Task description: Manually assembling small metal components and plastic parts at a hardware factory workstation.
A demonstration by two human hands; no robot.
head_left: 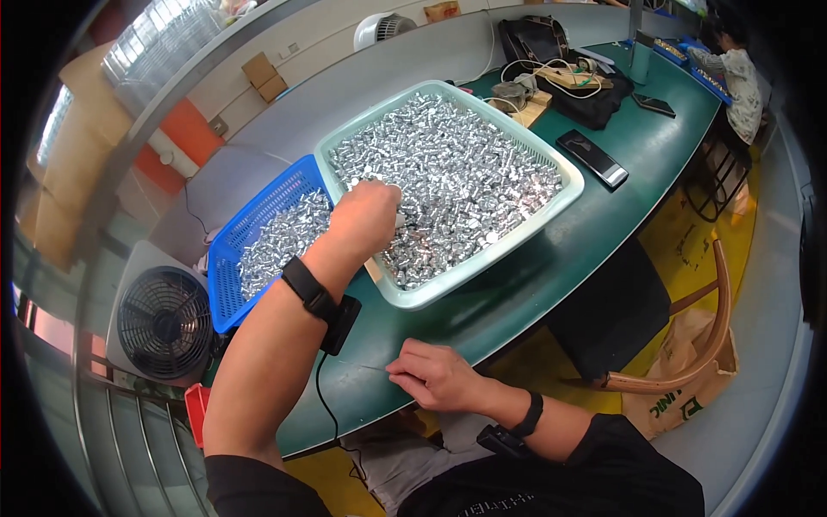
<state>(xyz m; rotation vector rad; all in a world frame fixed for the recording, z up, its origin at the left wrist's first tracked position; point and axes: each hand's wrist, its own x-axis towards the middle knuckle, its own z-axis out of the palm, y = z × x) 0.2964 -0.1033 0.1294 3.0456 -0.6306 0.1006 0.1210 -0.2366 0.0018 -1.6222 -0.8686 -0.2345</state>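
My left hand (368, 215) reaches over the left side of a pale green plastic basket (564, 185) heaped with small shiny metal parts (448, 164). Its fingers are curled together, and what they hold, if anything, is hidden. Close to that wrist stands a blue perforated basket (226, 280), partly filled with similar silvery parts (280, 246). Lower down, near the table's front edge, my right hand (435, 376) pinches a thin metal rod (372, 368) pointing left.
The green table (534, 276) carries a phone (593, 158), a black bag (534, 43) and cables on wooden blocks (573, 77). A fan (165, 323) stands at left, a wooden-armed chair (715, 319) at right. Another person (732, 82) sits at the far right.
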